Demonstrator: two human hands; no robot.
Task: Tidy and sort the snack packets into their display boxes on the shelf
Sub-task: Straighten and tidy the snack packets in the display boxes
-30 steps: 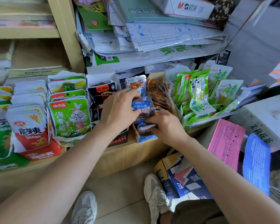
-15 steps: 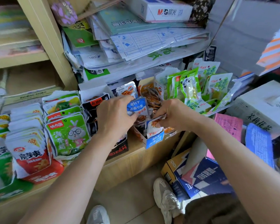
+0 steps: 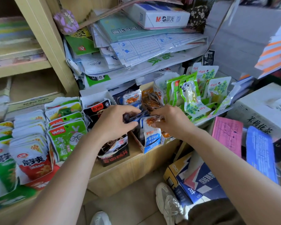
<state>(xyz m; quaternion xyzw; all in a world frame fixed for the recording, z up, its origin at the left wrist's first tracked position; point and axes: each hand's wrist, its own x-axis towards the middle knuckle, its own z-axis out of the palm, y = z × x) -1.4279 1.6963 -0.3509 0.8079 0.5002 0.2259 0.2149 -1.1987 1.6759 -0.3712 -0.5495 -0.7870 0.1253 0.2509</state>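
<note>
Both hands meet over a narrow blue and white display box [image 3: 150, 146] in the middle of the wooden shelf. My left hand [image 3: 115, 122] pinches a small dark blue packet [image 3: 137, 116] between thumb and fingers. My right hand [image 3: 170, 120] pinches the top of a blue and white snack packet [image 3: 151, 129] that stands upright at the front of that box. More of these packets [image 3: 131, 99] stand behind in the same box. A black display box [image 3: 116, 155] with dark packets sits just left, under my left wrist.
Green rabbit packets [image 3: 66, 138] and red and white packets [image 3: 32, 158] fill the shelf's left side. Green panda packets [image 3: 191, 95] lean in a tray at right. Stacked papers and a white carton [image 3: 159, 17] lie above. Boxes [image 3: 198, 177] and my shoes sit on the floor.
The view has shifted closer and lower. My left hand has turned its blue packet edge-on and dropped a little. My right hand has moved left onto the front packet's top.
</note>
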